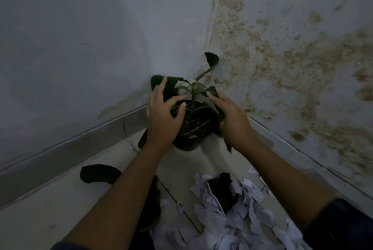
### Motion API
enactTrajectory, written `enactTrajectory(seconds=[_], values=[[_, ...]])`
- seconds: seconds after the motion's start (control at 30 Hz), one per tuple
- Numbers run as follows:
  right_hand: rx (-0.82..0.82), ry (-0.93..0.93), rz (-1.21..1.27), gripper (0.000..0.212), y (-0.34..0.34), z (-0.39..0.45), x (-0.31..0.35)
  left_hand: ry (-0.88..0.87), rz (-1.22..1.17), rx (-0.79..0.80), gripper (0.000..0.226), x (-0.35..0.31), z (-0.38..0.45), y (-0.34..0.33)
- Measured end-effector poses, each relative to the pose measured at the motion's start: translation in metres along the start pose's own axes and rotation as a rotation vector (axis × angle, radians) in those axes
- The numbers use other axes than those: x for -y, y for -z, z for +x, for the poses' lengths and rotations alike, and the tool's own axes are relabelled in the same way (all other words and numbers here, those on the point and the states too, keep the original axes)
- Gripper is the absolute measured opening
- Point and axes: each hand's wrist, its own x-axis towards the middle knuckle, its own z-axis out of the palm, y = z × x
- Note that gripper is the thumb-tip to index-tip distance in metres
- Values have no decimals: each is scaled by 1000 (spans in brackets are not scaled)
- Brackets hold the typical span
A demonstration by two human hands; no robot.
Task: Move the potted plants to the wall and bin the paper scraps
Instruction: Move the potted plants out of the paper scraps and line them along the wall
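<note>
A small green plant in a black pot (pixel 194 130) stands on the floor in the corner where two walls meet. My left hand (pixel 163 117) lies over the pot's left rim with fingers spread and loosely bent among the leaves. Flat against the pot's right side is my right hand (pixel 232 118), its fingers straight. A heap of white paper scraps (pixel 238 221) covers the floor near me. A second dark pot (pixel 221 191) sits half buried in the heap. A third plant's dark leaf (pixel 101 173) shows beside my left arm.
The left wall (pixel 80 38) is plain grey with a metal skirting strip (pixel 70 149). The right wall (pixel 292 58) is stained and flaking. Pale floor tiles (pixel 50 209) stretch out at lower left.
</note>
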Motion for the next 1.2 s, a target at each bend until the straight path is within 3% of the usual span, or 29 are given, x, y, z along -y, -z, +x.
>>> enactTrajectory(seconds=[0.1,0.33,0.47,0.6,0.7,0.97,1.2], values=[[-10,56,5,71,0,-21,-2,-22,121,102,29,2,4,6],[128,47,-135,97,-1,-50,-23,-166,304,176,37,14,-13,13],[293,-5,-211,100,-1,-59,-22,-170,531,506,41,24,-23,25],[298,-4,-186,87,0,-60,-11,-113,552,717,49,23,-19,39],[283,-13,-157,77,5,-59,1,-63,501,736,49,18,-14,54],[348,-82,-145,78,17,-58,33,-106,532,847,59,4,-21,94],[357,-158,-157,75,26,-58,40,-224,471,864,44,-19,-25,118]])
